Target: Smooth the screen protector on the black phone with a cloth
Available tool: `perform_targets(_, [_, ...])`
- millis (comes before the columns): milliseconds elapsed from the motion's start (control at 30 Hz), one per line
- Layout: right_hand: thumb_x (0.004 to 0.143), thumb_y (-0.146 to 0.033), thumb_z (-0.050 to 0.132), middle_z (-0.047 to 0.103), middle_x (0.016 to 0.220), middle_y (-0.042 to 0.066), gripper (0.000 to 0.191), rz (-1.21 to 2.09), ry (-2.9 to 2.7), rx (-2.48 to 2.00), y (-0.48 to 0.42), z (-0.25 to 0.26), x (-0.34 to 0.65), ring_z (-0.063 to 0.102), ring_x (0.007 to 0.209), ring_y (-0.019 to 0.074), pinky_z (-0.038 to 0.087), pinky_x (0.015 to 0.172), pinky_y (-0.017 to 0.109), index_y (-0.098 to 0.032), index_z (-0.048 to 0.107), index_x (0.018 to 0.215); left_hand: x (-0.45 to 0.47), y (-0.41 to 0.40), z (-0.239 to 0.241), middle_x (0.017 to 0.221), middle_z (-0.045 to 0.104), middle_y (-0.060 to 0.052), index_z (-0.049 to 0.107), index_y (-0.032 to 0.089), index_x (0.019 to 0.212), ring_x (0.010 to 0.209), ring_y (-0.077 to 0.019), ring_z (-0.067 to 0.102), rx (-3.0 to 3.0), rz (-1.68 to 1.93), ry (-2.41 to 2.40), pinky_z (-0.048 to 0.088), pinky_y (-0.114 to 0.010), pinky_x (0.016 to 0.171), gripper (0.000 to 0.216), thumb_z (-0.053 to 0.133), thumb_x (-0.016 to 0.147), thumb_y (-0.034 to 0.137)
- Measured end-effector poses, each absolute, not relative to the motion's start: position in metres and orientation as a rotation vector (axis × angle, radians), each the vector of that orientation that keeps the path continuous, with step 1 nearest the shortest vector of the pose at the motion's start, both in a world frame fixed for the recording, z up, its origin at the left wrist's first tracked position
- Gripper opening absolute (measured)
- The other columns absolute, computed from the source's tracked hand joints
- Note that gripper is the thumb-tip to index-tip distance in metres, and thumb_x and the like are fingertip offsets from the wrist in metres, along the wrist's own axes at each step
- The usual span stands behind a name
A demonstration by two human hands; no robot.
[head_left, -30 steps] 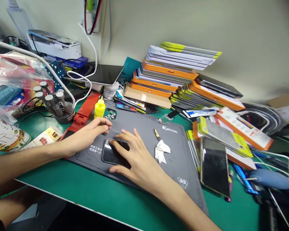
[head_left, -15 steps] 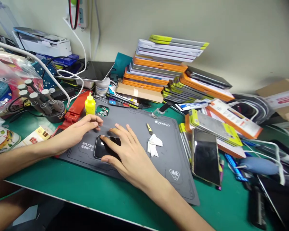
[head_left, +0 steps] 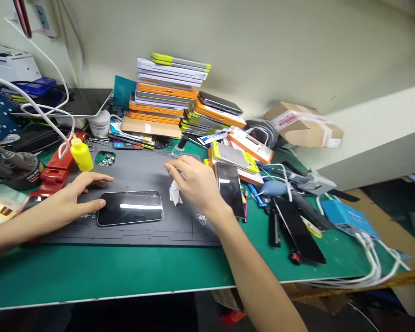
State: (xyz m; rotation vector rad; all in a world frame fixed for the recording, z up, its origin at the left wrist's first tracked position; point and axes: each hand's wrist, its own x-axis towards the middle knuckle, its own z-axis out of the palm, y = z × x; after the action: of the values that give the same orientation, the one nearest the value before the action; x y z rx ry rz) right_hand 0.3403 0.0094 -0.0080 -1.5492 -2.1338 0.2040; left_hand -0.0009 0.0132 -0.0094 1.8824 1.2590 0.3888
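A phone (head_left: 131, 216) with a dark, shiny screen lies flat on the grey work mat (head_left: 138, 236). My left hand (head_left: 81, 193) is at its left end, fingers stretched out and apart, with the thumb tip touching the phone's edge. Over the mat, right of the phone, my right hand (head_left: 195, 184) has its thumb and index finger pinched together; whatever may be between them is hidden. Just below those fingertips lies a crumpled white tissue (head_left: 174, 193), partly covered by the hand. The small yellow-and-black pointed tool seen earlier beside the tissue is hidden now.
A yellow bottle (head_left: 81, 153) and a red clamp-like tool (head_left: 57, 177) stand at the left. A small glass bottle (head_left: 178, 150) sits at the mat's back edge. Stacked flat boxes (head_left: 166, 97) line the wall. Another phone (head_left: 230, 186) and cables crowd the right.
The view has swung right. My right hand has left the phone and moved to the tissue, its fingers now pinched. My left hand has come to the phone's left end.
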Motion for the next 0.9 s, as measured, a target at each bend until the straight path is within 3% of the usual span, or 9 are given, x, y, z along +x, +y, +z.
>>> perform_targets(67, [0.107, -0.030, 0.060, 0.079, 0.108, 0.007, 0.027, 0.353, -2.170, -1.560, 0.012, 0.000, 0.360, 0.073, 0.098, 0.0235, 0.057, 0.087, 0.039, -0.022, 0.074, 0.129, -0.002, 0.014, -0.010, 0.161, 0.056, -0.006, 0.057, 0.039, 0.149, 0.151, -0.0398, 0.050, 1.925, 0.363, 1.237, 0.039, -0.056, 0.127, 0.072, 0.069, 0.087, 0.073])
perform_targets(200, [0.091, -0.035, 0.080, 0.078, 0.091, 0.001, 0.019, 0.690, -2.254, -1.487, 0.013, 0.005, 0.382, 0.072, 0.082, 0.0199, 0.056, 0.073, 0.032, -0.024, 0.077, 0.106, -0.004, 0.012, -0.006, 0.165, 0.052, -0.007, 0.049, 0.037, 0.157, 0.153, -0.0363, 0.049, 1.957, 0.315, 1.200, 0.040, -0.056, 0.128, 0.073, 0.070, 0.092, 0.064])
perform_targets(367, [0.093, -0.032, 0.076, 0.077, 0.088, 0.002, 0.009, 0.850, -2.226, -1.426, 0.013, 0.001, 0.377, 0.071, 0.079, 0.0199, 0.053, 0.074, 0.034, -0.023, 0.075, 0.088, -0.006, 0.009, -0.003, 0.166, 0.052, -0.004, 0.048, 0.038, 0.157, 0.153, -0.0315, 0.049, 2.015, 0.284, 1.190, 0.038, -0.051, 0.130, 0.068, 0.070, 0.095, 0.056])
perform_targets(500, [0.096, -0.035, 0.074, 0.079, 0.095, 0.001, 0.012, 0.951, -2.167, -1.319, 0.007, 0.006, 0.363, 0.072, 0.088, 0.0194, 0.053, 0.084, 0.034, -0.025, 0.075, 0.091, -0.006, 0.010, -0.003, 0.164, 0.054, -0.001, 0.049, 0.040, 0.156, 0.152, -0.0310, 0.051, 2.035, 0.274, 1.210, 0.043, -0.047, 0.128, 0.069, 0.071, 0.094, 0.062])
perform_targets(633, [0.091, -0.035, 0.078, 0.076, 0.084, -0.001, 0.013, 1.254, -2.120, -1.237, 0.003, 0.004, 0.352, 0.067, 0.077, 0.0170, 0.051, 0.076, 0.032, -0.024, 0.073, 0.086, -0.006, 0.011, -0.003, 0.162, 0.055, 0.000, 0.050, 0.042, 0.154, 0.151, -0.0312, 0.053, 2.062, 0.260, 1.214, 0.046, -0.047, 0.126, 0.068, 0.070, 0.093, 0.065])
perform_targets(900, [0.088, -0.039, 0.079, 0.072, 0.078, 0.000, 0.021, 1.447, -2.074, -1.327, 0.001, -0.002, 0.345, 0.061, 0.072, 0.0160, 0.043, 0.066, 0.030, -0.023, 0.068, 0.080, -0.002, 0.011, -0.004, 0.161, 0.056, 0.002, 0.053, 0.041, 0.152, 0.151, -0.0293, 0.052, 2.065, 0.273, 1.213, 0.037, -0.048, 0.133, 0.066, 0.073, 0.092, 0.061])
